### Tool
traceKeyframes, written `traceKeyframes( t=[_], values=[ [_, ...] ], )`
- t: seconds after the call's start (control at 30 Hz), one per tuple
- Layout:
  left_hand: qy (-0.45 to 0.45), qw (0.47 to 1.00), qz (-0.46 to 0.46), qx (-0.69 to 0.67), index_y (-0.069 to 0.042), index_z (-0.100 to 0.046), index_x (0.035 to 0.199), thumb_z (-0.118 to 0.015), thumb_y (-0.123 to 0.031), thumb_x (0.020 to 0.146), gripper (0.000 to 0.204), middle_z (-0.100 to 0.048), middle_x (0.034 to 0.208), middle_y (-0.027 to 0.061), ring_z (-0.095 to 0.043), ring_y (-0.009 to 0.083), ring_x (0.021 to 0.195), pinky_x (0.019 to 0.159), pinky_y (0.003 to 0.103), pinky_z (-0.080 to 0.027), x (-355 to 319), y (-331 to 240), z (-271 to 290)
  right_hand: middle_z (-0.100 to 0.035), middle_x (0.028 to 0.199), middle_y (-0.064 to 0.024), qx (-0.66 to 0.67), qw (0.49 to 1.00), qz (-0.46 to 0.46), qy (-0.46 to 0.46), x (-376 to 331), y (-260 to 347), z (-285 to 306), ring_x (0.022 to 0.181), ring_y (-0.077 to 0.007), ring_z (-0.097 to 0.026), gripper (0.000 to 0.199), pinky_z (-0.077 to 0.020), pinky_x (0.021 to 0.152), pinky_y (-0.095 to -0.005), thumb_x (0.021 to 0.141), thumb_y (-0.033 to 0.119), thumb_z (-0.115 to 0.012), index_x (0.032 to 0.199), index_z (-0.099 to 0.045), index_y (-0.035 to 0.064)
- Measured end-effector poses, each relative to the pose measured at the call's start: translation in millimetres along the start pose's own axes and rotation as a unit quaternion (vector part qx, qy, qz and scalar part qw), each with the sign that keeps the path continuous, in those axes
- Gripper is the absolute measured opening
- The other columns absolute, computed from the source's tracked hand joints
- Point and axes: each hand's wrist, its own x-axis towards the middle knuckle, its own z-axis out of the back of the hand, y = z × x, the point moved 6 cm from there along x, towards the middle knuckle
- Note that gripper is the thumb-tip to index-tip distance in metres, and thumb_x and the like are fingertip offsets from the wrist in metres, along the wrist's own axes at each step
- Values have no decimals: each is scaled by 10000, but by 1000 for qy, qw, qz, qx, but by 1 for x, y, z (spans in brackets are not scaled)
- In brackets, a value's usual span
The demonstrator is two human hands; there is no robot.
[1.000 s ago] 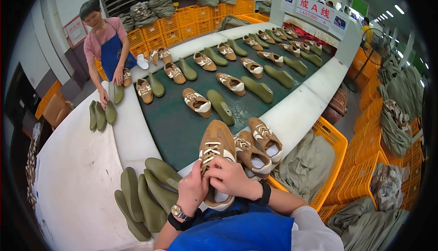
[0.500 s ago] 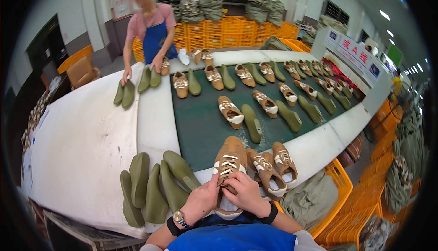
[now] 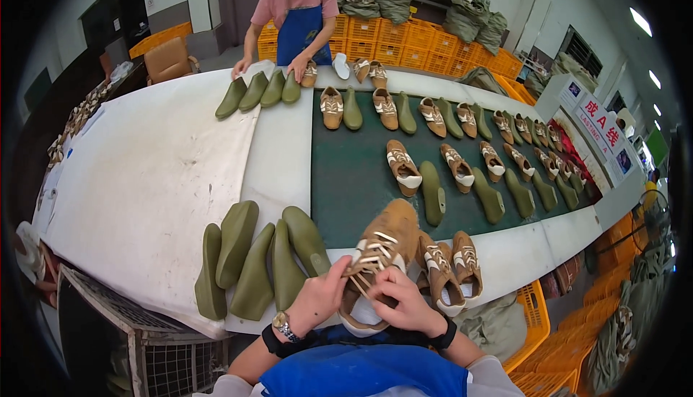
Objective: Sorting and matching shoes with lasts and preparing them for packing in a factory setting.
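A brown suede sneaker (image 3: 393,224) with white side stripes sits before me at the table's near edge, its toe pointing away. My left hand (image 3: 320,299) is closed at the left of its opening, thumb and finger pinching the pale shoelace (image 3: 359,284). On the other side my right hand (image 3: 408,302) is closed too, with its fingers curled on a lace end over the tongue. The laces crisscross up the front, and my fingers partly hide the shoe's opening. Right beside it stand two matching sneakers (image 3: 440,271). Several green shoe lasts (image 3: 245,245) lie left of my left hand.
A dark green conveyor belt (image 3: 346,180) carries rows of sneakers and lasts. Across the table, a co-worker in a blue apron (image 3: 303,32) touches green lasts (image 3: 273,88). Orange crates (image 3: 534,310) stand at my right, a wire cage (image 3: 166,354) at lower left.
My view has shifted, so the scene sits differently. Lace strands now stretch between my hands, and the sneaker's toe leans more rightward. The co-worker's lasts stand closer together in one row.
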Motion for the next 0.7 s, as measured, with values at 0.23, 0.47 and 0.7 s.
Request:
traceKeyframes(
  t=[0.23,0.47,0.7],
  values=[
    [0,995,7,97,-23,-452,1167,-472,-80,869,304,-582,616,193,-593,358,553,487,441,-477,1,26,-11,-595,936,-55,-155,986,46,-43,-23,18,-5,721,-225,-615,363,-500,608,-301,733,279,-717,1025,-622,85],
    [9,989,89,-118,-26,-490,1171,-597,-86,809,383,-619,805,171,-620,305,756,695,361,-497,33,33,-25,-593,928,-101,-90,990,-72,-76,-46,-4,43,812,-253,-602,269,-482,688,-313,708,167,-741,901,-618,26],
    [-39,977,52,202,-14,-479,1163,-692,-98,680,535,-348,1319,232,-297,426,1236,1008,494,-283,11,147,-59,-549,925,-85,-137,885,-165,-414,-133,-18,124,839,-190,-547,349,-440,752,-286,662,116,-717,929,-525,1]
  ],
)
